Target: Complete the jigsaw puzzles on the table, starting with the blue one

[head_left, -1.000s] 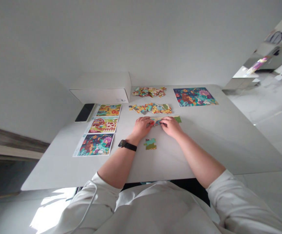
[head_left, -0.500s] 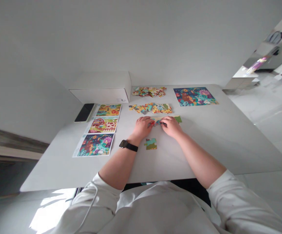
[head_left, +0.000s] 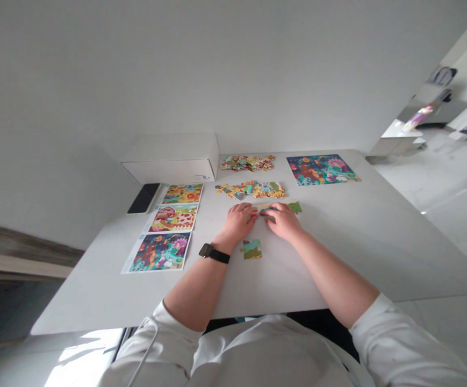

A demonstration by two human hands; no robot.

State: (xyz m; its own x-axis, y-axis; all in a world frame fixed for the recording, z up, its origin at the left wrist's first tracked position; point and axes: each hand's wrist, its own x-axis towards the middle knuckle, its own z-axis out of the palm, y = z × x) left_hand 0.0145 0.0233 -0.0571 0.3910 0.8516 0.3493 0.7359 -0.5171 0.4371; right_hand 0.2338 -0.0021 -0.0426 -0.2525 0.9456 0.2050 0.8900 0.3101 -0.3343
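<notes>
White table (head_left: 338,252) against a plain pale wall fills the head view, with a grey floor and some blurred furniture off to the right.

Near the middle of the table lies a strip of joined puzzle pieces (head_left: 293,206), and both hands are on it. The left hand (head_left: 238,221) has its fingers bent down onto the strip's left part. The right hand (head_left: 284,221) covers the middle, leaving only the green end showing to the right. Each hand grips the strip at the fingertips; whether the thumbs tuck under its near edge is hidden. A black watch (head_left: 214,252) sits on the left wrist.

Just nearer the body, apart from the strip, lies a small joined cluster (head_left: 251,249). Beyond the hands is a loose pile of pieces (head_left: 253,189), with a second pile (head_left: 248,162) farther back. A finished puzzle (head_left: 320,169) lies flat at the far right. To the left are three picture sheets (head_left: 173,217) in a column, a dark phone (head_left: 145,198) beside them, and a white box (head_left: 174,158) at the wall.

The strip looks like thin card: light and stiff within each piece, but loose at the joints, so it would likely bend or come apart if lifted by one end. Flat pressure from above, or a hold at both ends with it kept on the table, seems the safer grip
</notes>
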